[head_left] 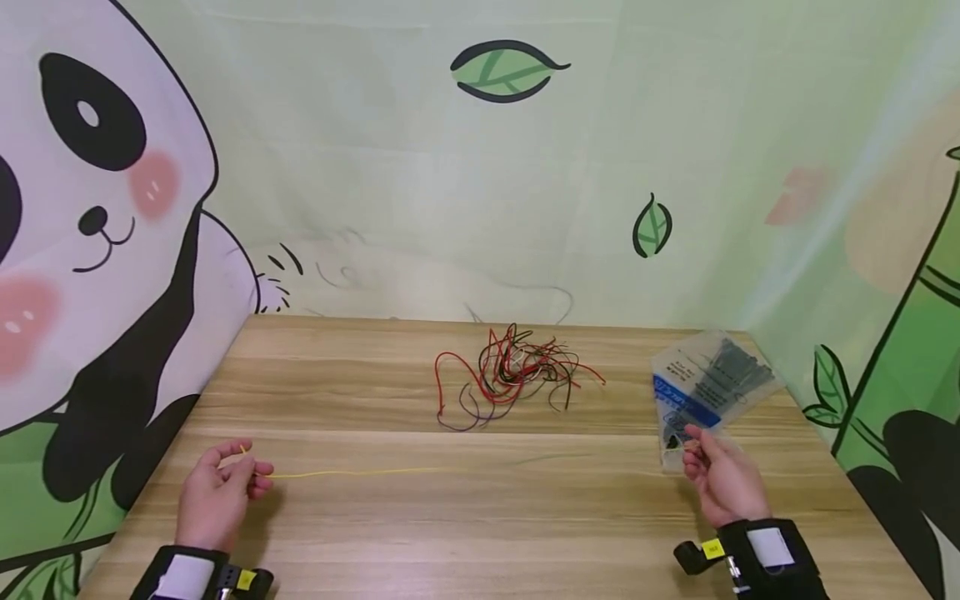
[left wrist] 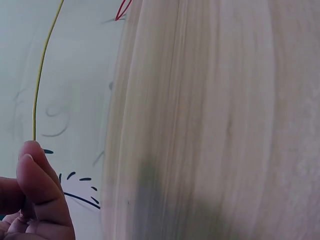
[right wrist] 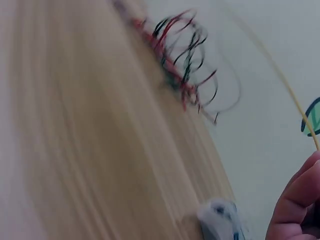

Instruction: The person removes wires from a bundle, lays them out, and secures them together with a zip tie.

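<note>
A thin yellow wire (head_left: 352, 472) runs across the front of the table between my two hands, nearly straight in the head view. My left hand (head_left: 219, 490) pinches one end between thumb and fingers; in the left wrist view the wire (left wrist: 36, 95) rises from those fingertips. At the right, my right hand (head_left: 722, 477) pinches the other end, and the right wrist view has the wire (right wrist: 282, 75) leading up from its fingers. Beyond the wire lies a tangled heap of red, black and dark wires (head_left: 517, 367).
A clear plastic bag (head_left: 686, 400) with a blue label and dark contents lies at the back right, just past my right hand. The wooden table (head_left: 337, 375) ends at a cloth backdrop (head_left: 360, 167) printed with a panda and leaves.
</note>
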The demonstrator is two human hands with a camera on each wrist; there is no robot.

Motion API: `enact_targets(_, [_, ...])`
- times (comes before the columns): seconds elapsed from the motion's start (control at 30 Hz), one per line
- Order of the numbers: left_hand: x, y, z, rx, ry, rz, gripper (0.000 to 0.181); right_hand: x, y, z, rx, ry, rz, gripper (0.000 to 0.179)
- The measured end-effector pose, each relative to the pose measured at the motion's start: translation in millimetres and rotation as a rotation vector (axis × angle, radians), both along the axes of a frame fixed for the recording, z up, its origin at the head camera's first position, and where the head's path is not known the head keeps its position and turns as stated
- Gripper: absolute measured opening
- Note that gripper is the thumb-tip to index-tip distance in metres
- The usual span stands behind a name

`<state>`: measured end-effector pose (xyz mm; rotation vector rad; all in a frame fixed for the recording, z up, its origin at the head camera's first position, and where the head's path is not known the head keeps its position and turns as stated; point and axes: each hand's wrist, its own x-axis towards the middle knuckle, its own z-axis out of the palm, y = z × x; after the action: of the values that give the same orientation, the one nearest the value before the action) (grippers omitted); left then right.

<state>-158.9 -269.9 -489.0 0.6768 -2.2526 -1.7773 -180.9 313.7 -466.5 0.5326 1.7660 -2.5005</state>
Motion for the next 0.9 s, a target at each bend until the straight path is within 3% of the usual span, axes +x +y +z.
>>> enact_targets(0.17, [0.0,1.7,-0.4,0.016,0.007,-0.001,0.026,-0.1,-2,-8.0,0.359,-0.012,-0.129,0.042])
enact_targets(0.3, [-0.1,3.3,-1.8,-0.037,0.029,0.022,0.023,0.8,-4,-9.7,0.552,0.025,-0.158,0.04])
enact_targets(0.43, [-0.4,4.1,-5.7,-0.132,0.028,0.041,0.021,3.0,-6,-10.0,0.659,0.05,-0.174,0.038])
enact_targets(0.57, [1.4,1.3,-7.3,-0.191,0.007,0.035,0.025,4.3,-4,-11.2,0.622,0.053,-0.151,0.039])
enact_targets(0.63, [2.6,-1.4,-6.8,-0.215,-0.006,0.029,0.03,5.3,-2,-11.4,0.529,0.056,-0.116,0.04])
enact_targets(0.8, [2.5,-6.9,-4.4,-0.205,-0.021,0.043,0.037,10.3,4,-10.7,0.308,0.036,-0.026,0.035])
enact_targets(0.9, [-0.1,-8.2,-1.9,-0.175,-0.037,0.062,0.037,13.1,8,-9.8,0.28,-0.005,0.004,0.031])
